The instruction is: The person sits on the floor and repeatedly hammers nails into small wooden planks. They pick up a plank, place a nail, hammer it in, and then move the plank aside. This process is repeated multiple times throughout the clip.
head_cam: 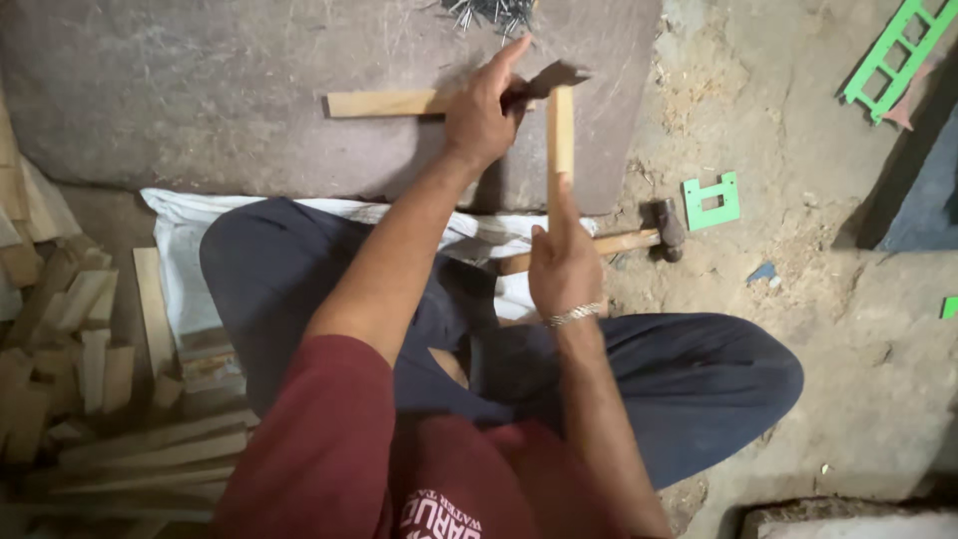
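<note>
Your right hand (562,268), nearest the lens, is clamped on the upright wooden strip (560,140); your left hand (483,115), at eleven o'clock from it, pins the crosswise wooden strip (384,103) to the stone slab (220,90), forefinger extended; strip ends meet at a corner; hammer (639,238) lies at three o'clock; nails (491,12) at twelve.

one camera sits on the person's head, looking straight down, close over the grey stone slab (249,90) by their knees.
</note>
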